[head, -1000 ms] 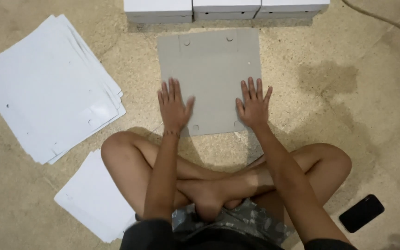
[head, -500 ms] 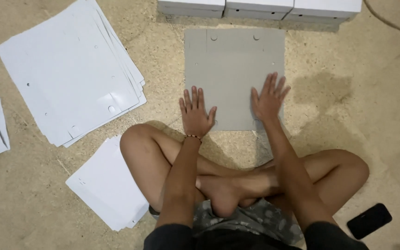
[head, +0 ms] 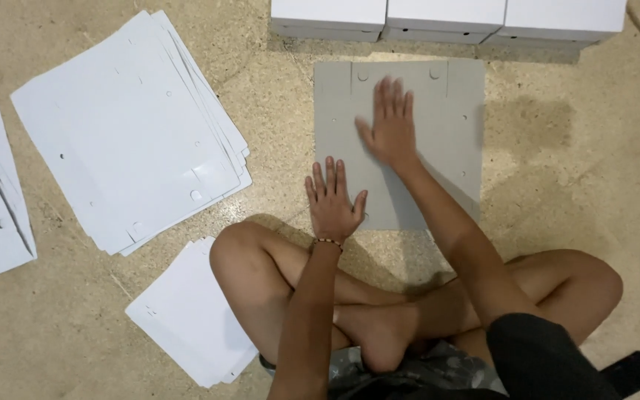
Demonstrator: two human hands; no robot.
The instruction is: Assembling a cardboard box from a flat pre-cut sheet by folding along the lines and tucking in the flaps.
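I am pressing my left hand (head: 332, 201) flat, near my knee; my right hand (head: 390, 123) is reaching far, fingers spread.

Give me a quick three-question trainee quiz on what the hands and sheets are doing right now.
1. True or false: both hands lie flat on the grey cardboard sheet.
2. Which hand reaches farther up the sheet: A) left hand B) right hand?
3. What lies to the person's left of the grey sheet?

Key:
1. True; the left one sits at the near-left corner.
2. B.
3. A large fanned stack of white sheets, with a smaller white stack by the knee.
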